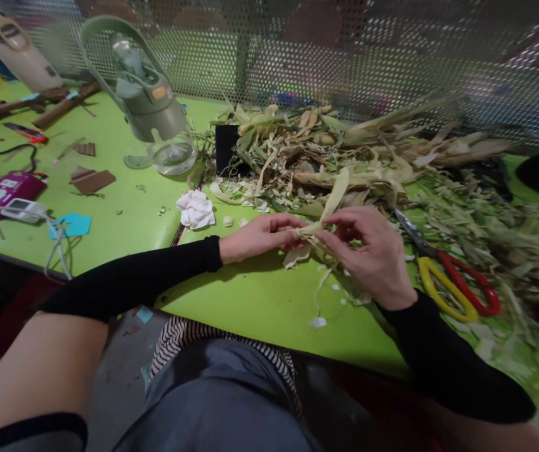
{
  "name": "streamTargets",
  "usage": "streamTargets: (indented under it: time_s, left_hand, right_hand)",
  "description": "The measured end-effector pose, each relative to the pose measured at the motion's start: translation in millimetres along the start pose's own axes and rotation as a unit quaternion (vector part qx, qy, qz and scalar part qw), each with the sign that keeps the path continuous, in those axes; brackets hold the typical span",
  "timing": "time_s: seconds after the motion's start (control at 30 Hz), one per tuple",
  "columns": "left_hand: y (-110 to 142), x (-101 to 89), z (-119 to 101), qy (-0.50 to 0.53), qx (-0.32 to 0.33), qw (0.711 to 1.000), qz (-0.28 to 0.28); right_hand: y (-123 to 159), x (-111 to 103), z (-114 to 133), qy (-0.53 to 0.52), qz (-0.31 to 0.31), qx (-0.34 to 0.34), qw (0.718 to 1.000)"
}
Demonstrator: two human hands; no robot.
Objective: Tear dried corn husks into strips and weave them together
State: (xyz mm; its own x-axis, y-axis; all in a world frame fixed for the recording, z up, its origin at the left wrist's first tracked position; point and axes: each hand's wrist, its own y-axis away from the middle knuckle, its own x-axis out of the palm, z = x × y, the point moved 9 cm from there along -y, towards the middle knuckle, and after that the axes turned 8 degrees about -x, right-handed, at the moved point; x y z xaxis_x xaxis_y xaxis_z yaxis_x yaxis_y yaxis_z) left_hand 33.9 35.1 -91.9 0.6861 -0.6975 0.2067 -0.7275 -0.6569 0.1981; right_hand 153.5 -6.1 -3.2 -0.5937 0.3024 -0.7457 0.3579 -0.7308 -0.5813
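A pale green strip of corn husk (337,194) runs between my two hands, its broad end sticking up. My left hand (266,236) pinches one end of it between thumb and fingers. My right hand (370,251) grips the same strip from the other side with thumb and forefinger. Thin shreds hang below the fingers toward the green table (260,301). Just right of my right hand lie scissors (432,251) with one red and one yellow handle. Behind both hands spreads a heap of dry corn husks (307,150).
A green-lidded bottle (149,103) stands at the back left, near a crumpled white tissue (195,209). A purple device (8,189) with a cable, brown pieces (93,181) and an orange cutter (27,132) lie farther left. A perforated metal panel (194,56) borders the back.
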Motion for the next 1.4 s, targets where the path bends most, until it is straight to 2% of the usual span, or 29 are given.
streamTargets:
  time_s: [0.13,0.4,0.47,0.57,0.63,0.73,0.8,0.9,1.0,1.13,1.23,1.33,1.4]
  left_hand:
    - [0,0.6,0,-0.023,0.004,1.000,0.002]
    - [1,11.0,1,-0.073,0.019,0.996,0.039]
    - [2,12.2,0,-0.080,0.028,0.996,0.035]
    - [5,13.0,-6,-0.041,0.046,0.998,0.016]
    - [7,12.6,-9,0.003,0.051,0.999,-0.009]
    - [10,12.7,-8,0.061,0.046,0.996,-0.047]
    - [11,15.4,-7,0.075,0.043,0.995,-0.059]
    - [12,19.0,-5,0.052,0.044,0.995,-0.079]
    - [12,22.8,-3,0.033,0.056,0.994,-0.084]
    - [10,26.8,-2,0.008,0.067,0.996,-0.056]
    - [8,22.0,-4,-0.010,0.068,0.996,-0.055]
    - [9,13.0,-16,-0.020,0.111,0.990,-0.083]
    - [10,11.5,-23,-0.012,0.140,0.987,-0.082]
  right_hand:
    - [1,10,3,-0.034,0.048,-0.011,0.998]
    - [6,22,7,-0.040,0.076,0.000,0.996]
    - [6,20,11,-0.043,0.064,-0.016,0.997]
    - [6,9,20,-0.025,0.010,-0.032,0.999]
    - [7,12,24,-0.028,0.023,-0.026,0.999]
    - [10,36,23,-0.086,0.121,0.016,0.989]
    - [15,49,14,-0.151,0.154,0.083,0.973]
    - [24,62,2,-0.280,0.156,0.188,0.928]
    - [32,71,-1,-0.361,0.157,0.242,0.887]
    - [36,74,-1,-0.374,0.159,0.273,0.872]
    - [33,73,4,-0.342,0.188,0.248,0.887]
    - [29,69,14,-0.268,0.214,0.171,0.924]
    - [28,70,20,-0.230,0.225,0.120,0.939]
